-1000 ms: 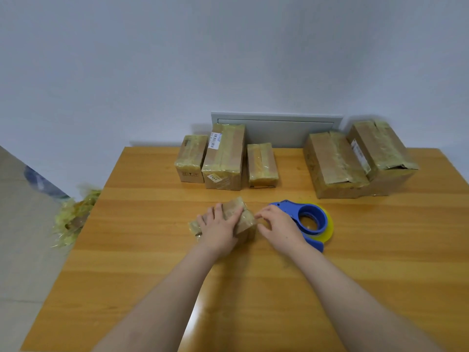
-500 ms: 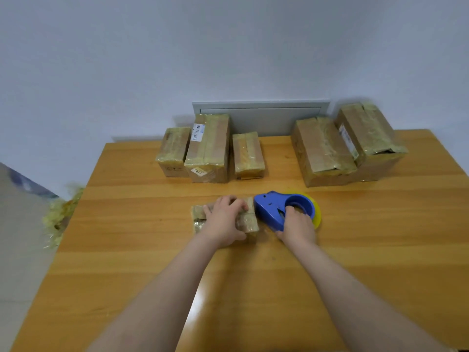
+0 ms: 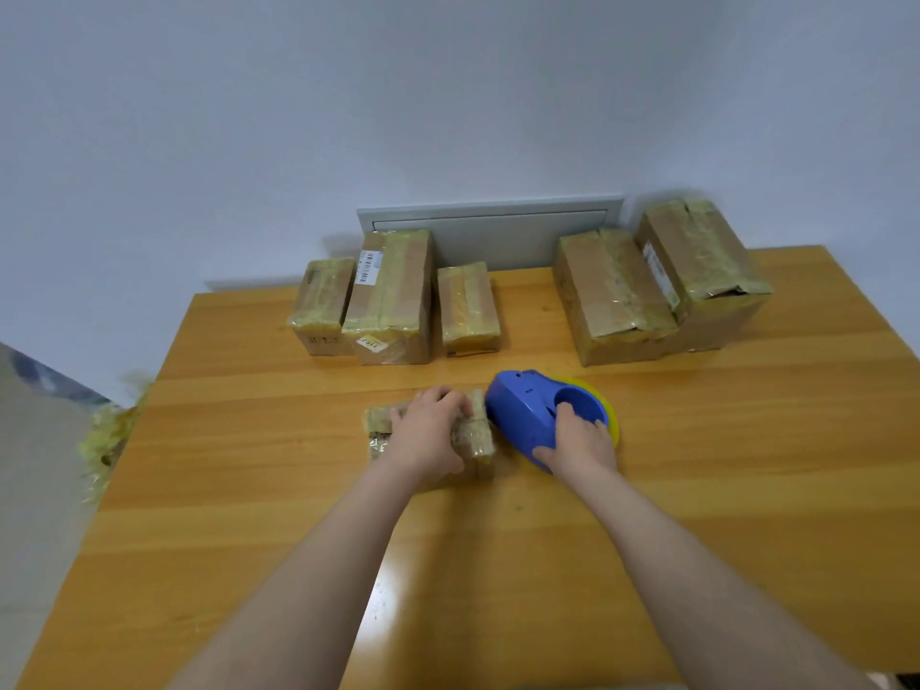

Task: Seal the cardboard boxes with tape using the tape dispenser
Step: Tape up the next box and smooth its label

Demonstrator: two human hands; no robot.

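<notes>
my left grip (image 3: 429,430) presses down over the small taped box (image 3: 475,435), fingers curled on its far edge. just right of it, my right grip (image 3: 577,448) clasps the blue tape dispenser (image 3: 522,413) (yellow roll behind), its nose seemingly touching the box, both on the surface (image 3: 747,465).

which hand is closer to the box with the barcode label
Left. The left hand holds the small box in front of the barcode box; the right hand grips the tape dispenser farther right.

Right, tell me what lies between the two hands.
Head view: the end of the small box under the left hand and the front of the tape dispenser gripped by the right hand.
</notes>
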